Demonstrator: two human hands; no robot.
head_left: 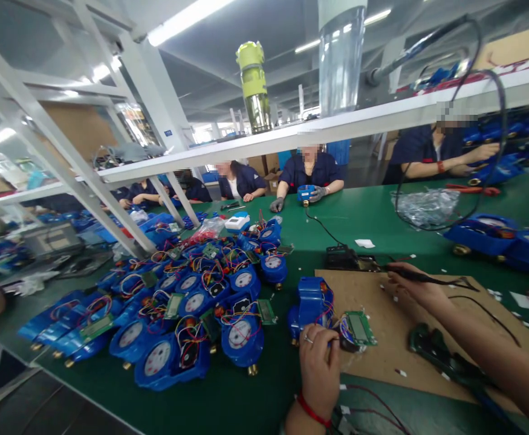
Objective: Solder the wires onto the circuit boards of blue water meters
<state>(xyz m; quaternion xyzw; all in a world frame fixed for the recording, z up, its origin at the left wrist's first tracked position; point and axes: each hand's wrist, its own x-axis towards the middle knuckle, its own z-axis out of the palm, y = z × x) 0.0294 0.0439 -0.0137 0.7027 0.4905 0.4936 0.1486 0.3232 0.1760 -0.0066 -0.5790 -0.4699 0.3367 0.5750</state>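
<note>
My left hand [319, 359], with a ring and a red wrist cord, is closed at the near side of a blue meter [310, 299]. Its fingertips pinch thin wires, partly hidden by the fingers. Beside them a green circuit board with a display [359, 328] lies at the edge of a brown board, coloured wires bunched next to it. My right hand [416, 287] grips a black soldering iron [412, 273] over the brown board [382, 302]. The iron's front end points toward a small dark box [339, 257].
Many blue meters [194, 302] with loose wires crowd the left. Green-handled pliers [431, 347] lie under my right forearm. A shelf [291, 139] carrying bottles crosses above. Across the green table, a person in gloves [312, 175] handles another meter. A cable loop [502, 121] hangs right.
</note>
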